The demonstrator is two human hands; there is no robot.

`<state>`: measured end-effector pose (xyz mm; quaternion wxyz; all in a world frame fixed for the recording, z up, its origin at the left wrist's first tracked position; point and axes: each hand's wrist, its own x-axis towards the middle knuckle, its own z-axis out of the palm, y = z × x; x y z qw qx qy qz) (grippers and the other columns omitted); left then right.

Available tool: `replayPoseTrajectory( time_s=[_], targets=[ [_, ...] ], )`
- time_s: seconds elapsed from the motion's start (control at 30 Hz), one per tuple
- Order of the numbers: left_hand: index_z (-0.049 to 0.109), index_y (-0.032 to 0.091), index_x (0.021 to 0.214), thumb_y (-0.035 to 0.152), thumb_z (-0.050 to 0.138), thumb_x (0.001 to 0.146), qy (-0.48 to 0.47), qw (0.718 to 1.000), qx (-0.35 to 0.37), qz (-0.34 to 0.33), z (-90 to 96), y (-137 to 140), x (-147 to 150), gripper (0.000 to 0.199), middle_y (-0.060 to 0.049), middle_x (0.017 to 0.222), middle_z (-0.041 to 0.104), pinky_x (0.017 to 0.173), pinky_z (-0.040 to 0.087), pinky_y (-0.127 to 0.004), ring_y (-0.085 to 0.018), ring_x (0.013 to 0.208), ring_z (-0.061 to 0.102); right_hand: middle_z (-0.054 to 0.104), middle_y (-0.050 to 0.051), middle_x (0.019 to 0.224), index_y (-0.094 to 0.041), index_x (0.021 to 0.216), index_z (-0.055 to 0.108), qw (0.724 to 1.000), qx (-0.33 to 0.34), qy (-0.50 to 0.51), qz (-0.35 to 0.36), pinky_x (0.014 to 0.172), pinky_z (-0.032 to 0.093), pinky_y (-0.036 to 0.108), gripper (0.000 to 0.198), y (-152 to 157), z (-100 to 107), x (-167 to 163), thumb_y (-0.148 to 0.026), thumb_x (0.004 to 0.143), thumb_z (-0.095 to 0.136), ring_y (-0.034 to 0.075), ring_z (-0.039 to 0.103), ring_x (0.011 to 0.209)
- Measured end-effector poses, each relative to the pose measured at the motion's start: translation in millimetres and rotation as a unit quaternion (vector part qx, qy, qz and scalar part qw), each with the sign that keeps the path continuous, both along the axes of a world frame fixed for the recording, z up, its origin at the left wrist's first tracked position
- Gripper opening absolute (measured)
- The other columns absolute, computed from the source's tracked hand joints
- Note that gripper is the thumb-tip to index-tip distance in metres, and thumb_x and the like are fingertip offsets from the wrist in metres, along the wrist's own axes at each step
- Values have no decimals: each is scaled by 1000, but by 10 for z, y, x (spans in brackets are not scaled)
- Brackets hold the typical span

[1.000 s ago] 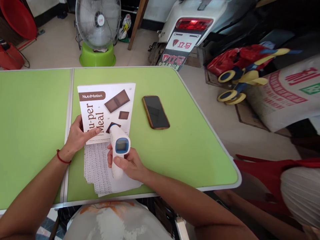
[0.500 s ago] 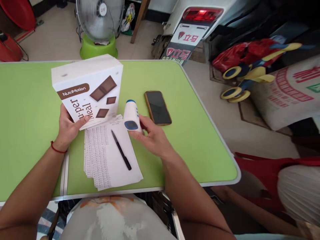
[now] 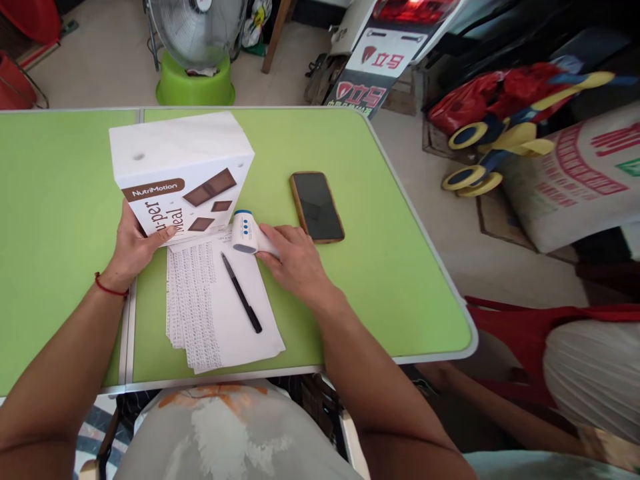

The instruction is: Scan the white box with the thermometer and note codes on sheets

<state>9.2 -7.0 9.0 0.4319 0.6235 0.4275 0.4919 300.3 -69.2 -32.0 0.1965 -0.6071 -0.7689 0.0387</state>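
My left hand [image 3: 134, 241] grips the lower left edge of a white NutriMotion box [image 3: 180, 150], thumb on its printed front, which shows chocolate pieces. The box tilts a little over the top of the papers. My right hand [image 3: 295, 260] is closed around the handle of a white and blue infrared thermometer [image 3: 245, 232], its head pointing left beside the box's lower right corner. Below both hands lies a stack of handwritten sheets [image 3: 200, 313], with a black pen [image 3: 241, 293] slanting across the top one. A smartphone [image 3: 317, 207] in a brown case rests right of the thermometer.
The green table [image 3: 380, 287] has a pale metal rim and a seam at left. Behind it a fan [image 3: 195, 33] stands on a green stool [image 3: 195, 87]. At right are a yellow-blue wheeled toy [image 3: 480, 157], a printed sack [image 3: 575, 180] and a seated person [image 3: 505, 407].
The thermometer has turned and moved left and down, closer to the box, so its buttons now face me. The box has tipped, showing more of its top side. The view has shifted slightly.
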Motion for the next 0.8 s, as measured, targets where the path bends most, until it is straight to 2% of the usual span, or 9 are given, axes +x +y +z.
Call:
replayPoseTrajectory(
  time_s=[0.17,0.27,0.33,0.37,0.4,0.5,0.63,0.7,0.8],
  targets=[
    [48,23,118,59,76,75,76,997,23,22,41,-23,19,62,-9,124,60,100,50,-51,-30,117,59,60,18,114,-17,128,59,998,56,23,12,87,46,51,41,-25,95,-44,-26,89,51,34,52,103],
    [44,21,119,64,70,77,135,959,187,163,103,-86,14,66,-8,124,52,93,51,-46,-27,115,56,63,15,107,-17,113,63,991,97,88,33,82,49,42,30,-120,241,-130,-19,85,53,27,57,95],
    [45,22,106,58,67,82,171,908,304,232,166,-170,32,48,-4,102,54,72,52,-40,-19,89,59,64,6,84,-20,96,62,986,69,140,55,66,48,32,12,-206,306,-220,-20,87,53,18,57,70],
    [46,24,96,48,65,87,182,893,350,216,193,-219,50,32,0,84,51,58,46,-34,-14,69,54,62,3,73,-21,88,60,985,47,152,69,61,45,29,6,-247,319,-271,-25,89,55,15,54,62],
    [47,24,89,33,58,93,198,895,375,139,212,-269,74,15,3,70,46,47,37,-29,-11,54,46,60,1,68,-21,84,59,985,26,151,84,57,42,28,10,-285,319,-322,-30,89,58,14,53,58],
    [50,23,77,22,57,91,240,887,393,1,203,-367,153,16,7,51,42,40,29,-26,-9,40,37,64,4,71,-19,86,61,989,-10,98,114,55,39,28,19,-358,270,-450,-38,88,61,16,56,62],
    [61,19,83,34,56,89,401,869,242,-157,96,-330,197,17,1,59,58,50,41,-29,-15,52,55,66,6,78,-18,102,66,991,-32,70,108,57,40,29,21,-372,230,-491,-19,87,52,17,57,66],
    [65,18,91,36,56,88,463,847,191,-180,53,-278,192,21,-3,71,65,60,45,-31,-19,66,61,63,3,76,-21,109,66,981,-51,138,129,59,44,29,29,-353,258,-460,-16,87,48,16,55,64],
    [67,18,101,38,58,88,490,833,167,-196,20,-225,181,26,-5,80,69,65,47,-32,-23,74,64,62,3,83,-26,113,64,937,-59,296,178,68,50,32,32,-320,335,-406,-17,92,42,16,59,73]
  ],
)
